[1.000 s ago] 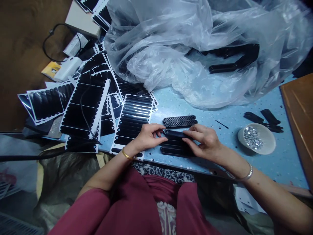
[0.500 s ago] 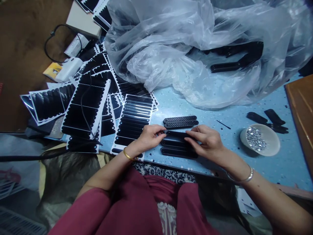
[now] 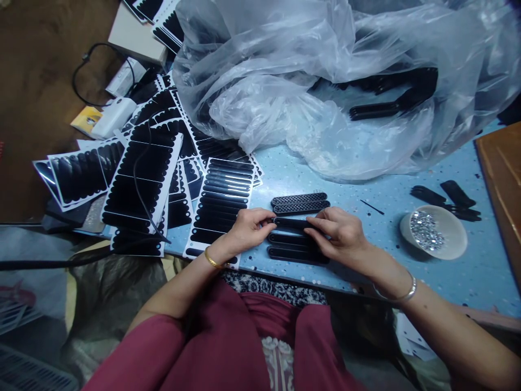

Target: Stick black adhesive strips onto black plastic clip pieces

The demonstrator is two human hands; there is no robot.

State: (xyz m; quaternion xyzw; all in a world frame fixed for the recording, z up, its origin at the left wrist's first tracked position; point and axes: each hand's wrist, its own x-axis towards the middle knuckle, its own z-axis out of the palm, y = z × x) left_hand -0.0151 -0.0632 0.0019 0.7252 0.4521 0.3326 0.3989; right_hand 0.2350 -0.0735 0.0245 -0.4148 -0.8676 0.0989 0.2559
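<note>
My left hand [image 3: 250, 228] pinches the left end of a narrow black strip with rounded ends [image 3: 291, 224]. At its other end, my right hand [image 3: 341, 232] grips it between thumb and fingers. Just below it, two more smooth black bars [image 3: 288, 253] lie side by side on the blue table, their right ends partly behind my right hand. Above the held strip lie two black bars with a lattice pattern [image 3: 300, 203]. Close by my left wrist is a sheet of black adhesive-looking strips [image 3: 222, 209] on white backing.
A white bowl [image 3: 458, 239] of small shiny metal pieces stands at right, beside dark flat pieces [image 3: 458, 193] and a thin black stick [image 3: 372, 207]. A large clear plastic bag [image 3: 285, 108] with black parts covers the back. Many sticker sheets [image 3: 138, 179] and a cable pile up left.
My right hand has shifted slightly left along with the strip. The strip's left end, which showed a patterned spot, is now tilted flatter. My left hand has hardly moved.
</note>
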